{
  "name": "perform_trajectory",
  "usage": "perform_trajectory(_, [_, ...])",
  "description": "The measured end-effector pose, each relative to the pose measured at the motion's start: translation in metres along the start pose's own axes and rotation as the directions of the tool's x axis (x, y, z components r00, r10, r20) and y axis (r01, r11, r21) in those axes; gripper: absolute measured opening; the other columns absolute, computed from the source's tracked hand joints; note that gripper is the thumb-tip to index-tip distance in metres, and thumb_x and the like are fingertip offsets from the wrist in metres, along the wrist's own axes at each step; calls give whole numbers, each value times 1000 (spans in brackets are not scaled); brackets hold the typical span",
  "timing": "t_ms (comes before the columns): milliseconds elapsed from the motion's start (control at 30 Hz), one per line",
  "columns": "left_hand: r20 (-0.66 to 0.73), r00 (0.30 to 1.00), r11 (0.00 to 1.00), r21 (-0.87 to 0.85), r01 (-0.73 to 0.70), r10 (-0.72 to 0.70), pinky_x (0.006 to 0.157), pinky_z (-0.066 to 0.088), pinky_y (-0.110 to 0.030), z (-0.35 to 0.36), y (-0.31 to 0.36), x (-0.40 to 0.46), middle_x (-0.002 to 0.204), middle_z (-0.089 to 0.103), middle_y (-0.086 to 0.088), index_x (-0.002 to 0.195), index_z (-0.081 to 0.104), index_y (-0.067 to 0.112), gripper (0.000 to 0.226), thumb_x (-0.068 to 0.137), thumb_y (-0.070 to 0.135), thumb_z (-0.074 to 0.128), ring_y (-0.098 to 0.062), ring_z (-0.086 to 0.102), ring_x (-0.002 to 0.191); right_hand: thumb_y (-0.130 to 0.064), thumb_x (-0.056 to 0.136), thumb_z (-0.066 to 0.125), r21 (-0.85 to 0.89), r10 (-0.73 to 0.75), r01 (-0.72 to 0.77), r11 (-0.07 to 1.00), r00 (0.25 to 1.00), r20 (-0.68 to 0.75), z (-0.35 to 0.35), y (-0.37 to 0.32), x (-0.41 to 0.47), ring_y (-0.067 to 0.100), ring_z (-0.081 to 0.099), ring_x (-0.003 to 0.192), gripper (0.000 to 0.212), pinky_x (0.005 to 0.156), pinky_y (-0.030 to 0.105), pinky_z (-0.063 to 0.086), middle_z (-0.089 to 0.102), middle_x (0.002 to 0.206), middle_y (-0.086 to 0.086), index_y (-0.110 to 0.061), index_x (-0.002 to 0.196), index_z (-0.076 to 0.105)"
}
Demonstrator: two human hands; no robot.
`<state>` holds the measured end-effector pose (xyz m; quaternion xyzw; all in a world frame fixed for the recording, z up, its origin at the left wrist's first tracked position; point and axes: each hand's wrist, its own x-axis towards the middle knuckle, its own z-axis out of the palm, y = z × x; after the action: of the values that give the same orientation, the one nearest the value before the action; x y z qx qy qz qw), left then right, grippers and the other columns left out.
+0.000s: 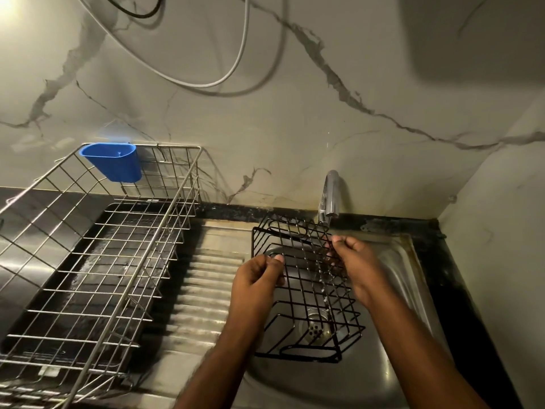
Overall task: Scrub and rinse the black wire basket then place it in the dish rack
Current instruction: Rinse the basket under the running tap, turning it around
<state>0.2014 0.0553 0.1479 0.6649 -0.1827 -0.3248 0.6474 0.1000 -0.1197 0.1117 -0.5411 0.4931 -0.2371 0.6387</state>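
Both grips are closed on the black wire basket (306, 290): our left hand (256, 278) pinches a wire at its left side, and our right hand (355, 261) curls round wires near its upper right corner. We hold the basket tilted over the sink (392, 364), its long axis running from the tap (331, 196) down toward us, with a thin stream of water falling through the mesh just left of the right hand. So the basket lies between our two hands — touching both — and above the drain (317, 326). We judge this to be the rinse. The dish rack (97, 261) stands on the surface well to the left, past the ribbed drainboard (206, 290), so the left hand is the nearer one — the carry would go leftward. A blue cup (113, 162) hangs on the rack's far rim.
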Motion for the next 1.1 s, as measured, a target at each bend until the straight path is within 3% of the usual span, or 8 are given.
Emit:
perform_trajectory(300, [-36,996,989,130,-77,83,51,37,-27,-3,-3,3,62,53,-6,68,59,7,36,100,22,63,-17,43,57,-19,100,54,-75,-104,108,991,993,55,-1,-2,-4,11,64,91,18,73,22,52,70,105,-1,-18,113,66])
perform_trajectory(433, [-22,995,986,139,-97,101,53,41,-27,-2,-7,4,62,54,-5,72,56,-4,40,100,24,64,-17,46,58,-20,97,59,-99,-152,153,983,988,17,-2,-1,4,15,65,102,21,81,26,53,70,112,-2,-22,117,66])
perform_trajectory(567, [47,978,933,292,-209,205,53,38,-26,-1,-13,4,56,50,6,67,55,7,38,98,24,67,-10,44,54,-25,96,62,-160,-194,199,967,980,42,0,-4,8,9,62,110,27,99,37,52,68,120,-8,-26,123,65])
perform_trajectory(667, [179,927,754,542,-372,330,53,33,-17,3,-16,3,54,50,13,64,51,27,38,97,28,69,-3,45,52,-33,97,60,-194,-193,208,959,977,96,4,-2,2,10,60,111,29,100,40,50,65,120,-11,-29,126,62])
perform_trajectory(767, [319,868,511,710,-484,381,69,34,-25,5,-21,2,66,49,15,70,43,33,33,97,35,61,-4,46,67,-38,96,60,-220,-179,201,955,977,116,7,1,-3,5,57,109,36,100,39,49,61,113,-19,-30,131,59])
perform_trajectory(900, [453,760,243,761,-602,466,72,44,-34,2,-28,7,69,58,12,72,45,33,22,91,42,52,-13,54,73,-44,96,57,-205,-183,189,960,982,46,0,7,0,6,59,108,30,101,43,50,65,120,-12,-35,125,61])
perform_trajectory(1033, [589,663,-45,762,-646,462,68,50,-31,8,-35,9,69,66,7,72,61,26,15,81,35,70,-16,61,72,-56,97,46,-139,-155,157,978,988,20,-1,0,-4,10,61,106,24,97,43,52,64,109,-11,-40,109,59])
perform_trajectory(1100, [632,635,-140,749,-648,444,71,49,-32,10,-39,9,70,66,6,73,64,25,13,79,33,72,-18,62,74,-60,96,42,-99,-149,154,983,987,51,1,-3,-6,11,61,106,33,91,37,54,60,110,-13,-39,117,56])
